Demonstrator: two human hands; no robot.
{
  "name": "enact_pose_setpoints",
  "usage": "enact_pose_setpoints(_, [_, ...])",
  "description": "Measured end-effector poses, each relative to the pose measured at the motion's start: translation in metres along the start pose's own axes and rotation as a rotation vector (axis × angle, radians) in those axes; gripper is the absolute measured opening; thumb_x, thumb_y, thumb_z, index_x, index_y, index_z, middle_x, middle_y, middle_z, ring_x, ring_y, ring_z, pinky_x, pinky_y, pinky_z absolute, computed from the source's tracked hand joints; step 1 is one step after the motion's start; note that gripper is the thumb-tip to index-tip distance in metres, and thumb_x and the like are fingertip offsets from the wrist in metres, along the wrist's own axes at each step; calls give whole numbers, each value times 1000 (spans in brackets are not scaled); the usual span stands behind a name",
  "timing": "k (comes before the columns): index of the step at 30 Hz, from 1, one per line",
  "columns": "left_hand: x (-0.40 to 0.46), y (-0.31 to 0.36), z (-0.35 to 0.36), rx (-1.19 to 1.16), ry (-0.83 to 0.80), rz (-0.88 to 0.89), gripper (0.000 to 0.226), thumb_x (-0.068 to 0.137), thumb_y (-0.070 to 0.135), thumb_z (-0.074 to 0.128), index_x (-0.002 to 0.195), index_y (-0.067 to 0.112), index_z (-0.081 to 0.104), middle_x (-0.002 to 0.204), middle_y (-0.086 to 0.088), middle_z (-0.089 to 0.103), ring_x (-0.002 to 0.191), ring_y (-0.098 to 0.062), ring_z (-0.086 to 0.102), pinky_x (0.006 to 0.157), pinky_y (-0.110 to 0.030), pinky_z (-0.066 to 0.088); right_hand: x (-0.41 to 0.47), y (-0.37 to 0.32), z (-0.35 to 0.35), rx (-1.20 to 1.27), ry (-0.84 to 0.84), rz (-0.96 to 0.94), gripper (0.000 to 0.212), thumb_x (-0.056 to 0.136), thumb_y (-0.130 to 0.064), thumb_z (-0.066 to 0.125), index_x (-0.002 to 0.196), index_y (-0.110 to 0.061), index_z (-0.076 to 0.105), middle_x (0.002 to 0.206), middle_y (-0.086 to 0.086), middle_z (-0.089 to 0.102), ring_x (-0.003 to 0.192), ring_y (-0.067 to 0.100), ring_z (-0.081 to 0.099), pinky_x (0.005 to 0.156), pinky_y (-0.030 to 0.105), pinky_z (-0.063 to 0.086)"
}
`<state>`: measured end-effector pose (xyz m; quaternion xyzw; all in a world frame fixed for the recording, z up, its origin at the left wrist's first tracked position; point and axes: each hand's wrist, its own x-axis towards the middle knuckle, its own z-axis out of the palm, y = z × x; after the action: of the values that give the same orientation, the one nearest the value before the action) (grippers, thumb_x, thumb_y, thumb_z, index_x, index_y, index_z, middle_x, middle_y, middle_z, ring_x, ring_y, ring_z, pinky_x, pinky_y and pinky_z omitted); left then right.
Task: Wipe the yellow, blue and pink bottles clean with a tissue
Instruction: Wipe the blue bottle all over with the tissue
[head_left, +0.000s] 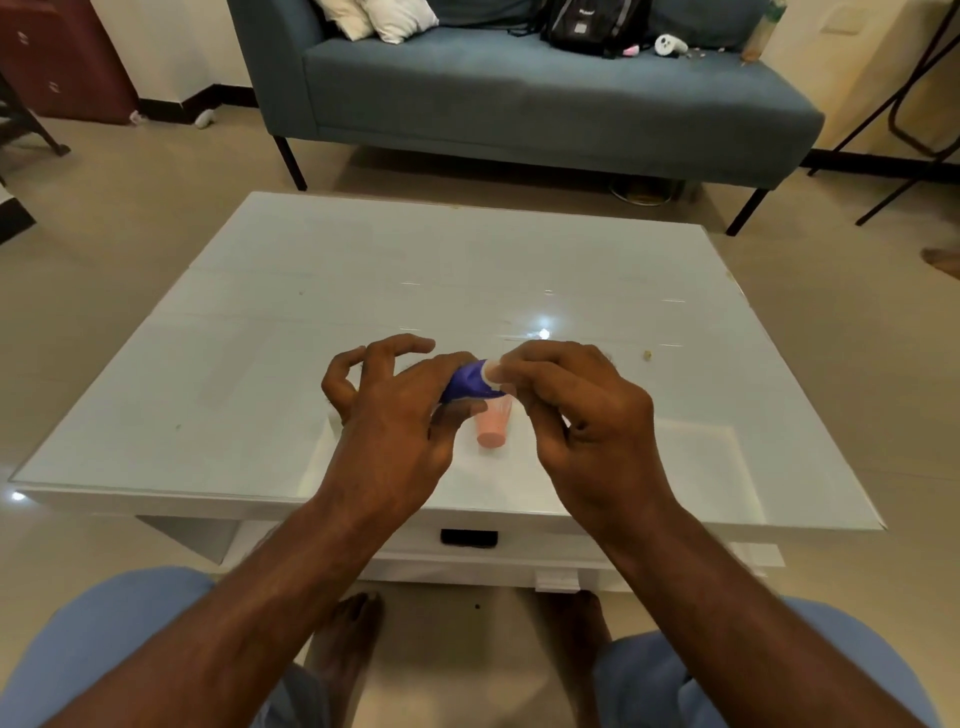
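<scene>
Head view looks down on a glossy white glass-topped desk (260, 332), and I use this desk as the landmark for all places. Both hands are above its near middle part. The left hand (395, 415) holds a small blue plastic bottle (467, 383) lying on its side, gripped between the thumb and the curled index finger, while the other fingers are spread out and lifted. The right hand (576, 410) has its fingers curled together at the white end of this bottle, and a little piece of white tissue (492, 373) seems to be pinched there; most of it is hidden, so I cannot tell how much tissue is inside the hand. Just under the hands, standing on the desk close to its near edge, is a small pink plastic bottle (492, 427), partly covered by the left thumb. A yellow bottle is not visible anywhere; maybe the hands hide it, I cannot say.

My judgement is that the step in hand is the wiping of the blue bottle, near its cap end. The next move probably calls for turning the bottle in the left hand so that the tissue reaches every side, then putting it down on the desk without knocking the pink one.
</scene>
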<state>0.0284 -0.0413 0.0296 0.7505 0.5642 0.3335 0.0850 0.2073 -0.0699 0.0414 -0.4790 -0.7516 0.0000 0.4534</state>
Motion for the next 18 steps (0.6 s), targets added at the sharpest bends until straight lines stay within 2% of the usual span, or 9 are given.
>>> enact_pose_setpoints(3, [5,-7,-3,-139,-21,-64,47,85,55,57,128,36,59,134,-4,55,129,-30,42,104,-35,25,4,18,-7,42,-15,194,17,92,-2,74,104,-13,79,104,-1,77,99,14,70,90,37,61])
enact_pose_setpoints(6, [8,-9,-5,-347,-7,-90,53,81,72,47,128,48,50,134,0,53,125,-27,48,100,-45,47,7,20,-12,225,62,379,16,94,-7,74,105,-17,80,102,-10,77,100,6,72,91,27,60])
enact_pose_setpoints(10, [7,-3,-4,-445,-3,-105,54,76,69,51,123,44,49,133,-2,56,121,-21,53,99,-45,50,9,3,-9,322,85,248,18,95,-4,73,111,-12,76,109,-5,76,106,12,71,91,23,58])
enact_pose_setpoints(12, [7,-1,-3,-473,-3,-96,51,77,65,54,123,43,48,132,-1,58,119,-20,55,97,-37,50,9,-1,-5,359,104,215,20,96,0,71,113,-11,74,109,-1,76,106,16,71,91,25,58])
enact_pose_setpoints(14, [7,1,-4,-523,15,-96,45,81,56,59,122,40,49,128,1,60,113,-12,58,93,-16,47,8,-2,0,429,101,254,22,96,1,70,113,-11,74,108,0,76,106,18,71,90,28,60])
enact_pose_setpoints(15, [7,3,-6,-573,29,-108,43,83,51,61,122,36,51,126,3,62,111,-8,59,91,-11,46,6,-3,3,446,69,272,21,96,0,70,112,-12,74,108,-1,75,105,15,71,88,26,60])
enact_pose_setpoints(16, [7,4,-8,-648,35,-128,41,85,47,61,123,32,54,125,5,63,113,-8,59,94,-13,46,4,-3,6,433,20,286,19,95,-2,71,110,-14,74,108,-3,74,104,11,70,86,20,59])
enact_pose_setpoints(18, [9,5,-14,-795,27,-145,40,88,43,60,126,28,58,125,5,66,120,-15,59,101,-32,49,-1,-5,12,350,-62,300,16,94,-12,73,107,-20,75,108,-8,72,102,3,66,83,9,53])
